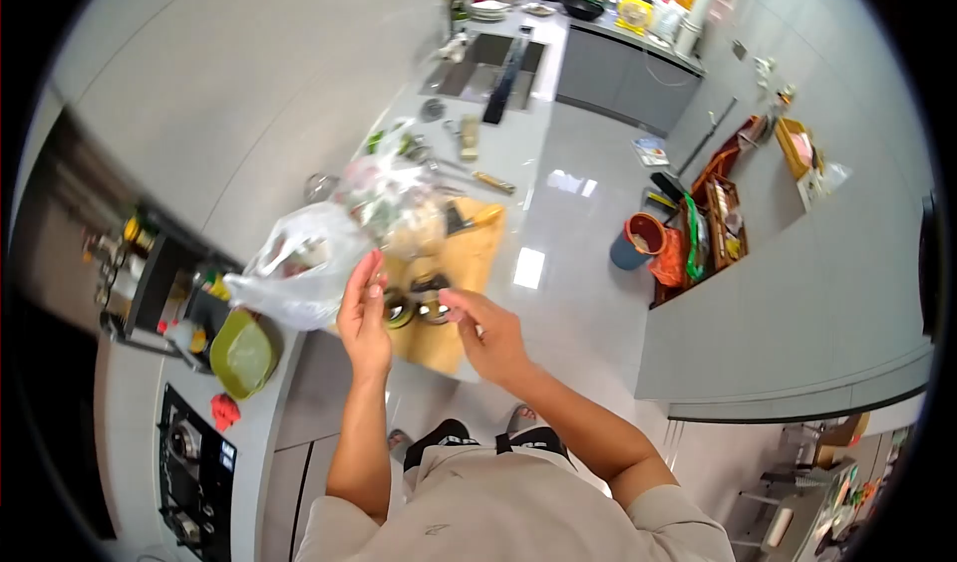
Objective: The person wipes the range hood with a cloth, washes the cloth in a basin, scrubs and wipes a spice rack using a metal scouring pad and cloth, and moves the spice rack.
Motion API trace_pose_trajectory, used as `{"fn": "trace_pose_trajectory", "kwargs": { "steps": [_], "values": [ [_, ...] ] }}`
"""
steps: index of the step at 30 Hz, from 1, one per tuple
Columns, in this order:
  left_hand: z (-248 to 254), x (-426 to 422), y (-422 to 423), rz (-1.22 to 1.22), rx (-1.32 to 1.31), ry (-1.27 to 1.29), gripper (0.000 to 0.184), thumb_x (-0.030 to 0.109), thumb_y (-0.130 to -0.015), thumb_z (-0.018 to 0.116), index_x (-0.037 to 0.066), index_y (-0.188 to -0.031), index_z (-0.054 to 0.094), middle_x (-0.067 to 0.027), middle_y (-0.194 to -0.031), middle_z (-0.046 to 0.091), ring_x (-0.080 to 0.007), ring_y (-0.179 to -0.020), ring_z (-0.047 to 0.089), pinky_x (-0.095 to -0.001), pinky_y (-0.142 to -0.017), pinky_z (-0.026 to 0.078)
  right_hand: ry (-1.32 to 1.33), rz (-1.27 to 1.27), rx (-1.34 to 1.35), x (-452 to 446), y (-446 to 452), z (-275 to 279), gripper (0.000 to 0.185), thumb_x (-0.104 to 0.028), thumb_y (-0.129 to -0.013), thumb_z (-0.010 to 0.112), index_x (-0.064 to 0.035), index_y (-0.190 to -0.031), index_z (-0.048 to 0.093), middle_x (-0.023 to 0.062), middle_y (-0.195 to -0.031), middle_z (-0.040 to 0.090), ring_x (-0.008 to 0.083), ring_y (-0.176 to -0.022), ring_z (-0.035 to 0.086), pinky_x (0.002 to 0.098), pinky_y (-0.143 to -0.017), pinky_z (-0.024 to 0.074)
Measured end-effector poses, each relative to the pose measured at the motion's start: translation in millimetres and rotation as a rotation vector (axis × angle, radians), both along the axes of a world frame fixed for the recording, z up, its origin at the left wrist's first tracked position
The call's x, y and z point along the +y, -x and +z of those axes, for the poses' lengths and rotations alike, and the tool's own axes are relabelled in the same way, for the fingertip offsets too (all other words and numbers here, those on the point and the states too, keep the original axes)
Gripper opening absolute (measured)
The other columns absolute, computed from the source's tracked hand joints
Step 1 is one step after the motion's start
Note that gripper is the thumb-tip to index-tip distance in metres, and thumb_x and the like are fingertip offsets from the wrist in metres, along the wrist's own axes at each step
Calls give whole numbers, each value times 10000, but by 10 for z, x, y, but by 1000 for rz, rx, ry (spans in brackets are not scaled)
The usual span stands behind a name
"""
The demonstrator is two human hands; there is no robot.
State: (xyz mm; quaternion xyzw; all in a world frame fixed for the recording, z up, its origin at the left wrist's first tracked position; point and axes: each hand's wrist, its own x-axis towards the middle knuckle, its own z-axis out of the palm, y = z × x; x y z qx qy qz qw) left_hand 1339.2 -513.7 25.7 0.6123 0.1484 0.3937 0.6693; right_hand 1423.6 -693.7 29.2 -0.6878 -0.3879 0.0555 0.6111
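My left hand (pixel 365 321) is raised at the left side of a wooden cutting board (pixel 478 253), its fingers extended and nothing visible in it. Across from it, my right hand (pixel 490 335) points inward with fingers apart, also holding nothing that I can see. Between the hands on the board are two round, shiny, dark-rimmed objects (pixel 398 309) whose kind I cannot make out. Beside my left hand lies a white plastic bag (pixel 309 263). A clear plastic bag (pixel 389 188) with unclear contents rests behind the board's edge. Something dark, perhaps a blade (pixel 459 219), lies on the board.
Farther along the counter are a wooden-handled utensil (pixel 490 180) and a sink (pixel 488 64). On the left stand a green basin (pixel 242 355) and a gas stove (pixel 194 472). A blue bucket (pixel 634 248) sits on the floor to the right, near a wooden rack (pixel 726 223).
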Motion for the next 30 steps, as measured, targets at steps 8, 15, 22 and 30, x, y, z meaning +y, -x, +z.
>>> {"fn": "trace_pose_trajectory", "kwargs": {
  "steps": [8, 15, 22, 30],
  "values": [
    [3, -944, -2430, -126, -7, 157, 433, 19, -1084, 485, -17, -1514, 513, -152, -1557, 541, -265, -1457, 507, -392, -1185, 415, 23, -254, 90, -994, -1922, 36, 320, 60, -984, 611, -59, -1262, 712, 88, -1116, 755, 147, -905, 702, 275, -774, 566],
    [-777, -240, -3850, 93, 36, 208, 461, 14, -1076, 468, -10, -1536, 494, -151, -1563, 536, -258, -1460, 501, -395, -1187, 413, 89, -167, 78, -345, -3385, -331, 320, 54, -989, 619, -67, -1271, 711, 89, -1119, 755, 145, -925, 701, 269, -795, 564],
    [-1394, 746, -4946, 248, 114, 317, 496, 0, -1062, 438, -28, -1557, 464, -145, -1603, 503, -252, -1467, 496, -373, -1187, 399, 223, -38, 40, 808, -4837, -657, 277, 34, -982, 649, -28, -1238, 736, 94, -1104, 763, 140, -915, 708, 273, -786, 577],
    [-1624, 1567, -5658, 367, 174, 394, 538, -39, -1020, 459, -13, -1557, 475, -141, -1598, 510, -258, -1472, 489, -375, -1221, 367, 280, 172, -165, 2332, -6098, -1206, 306, 29, -901, 659, -55, -1176, 763, 166, -1052, 758, 281, -849, 735, 343, -768, 587]
  ]
}}
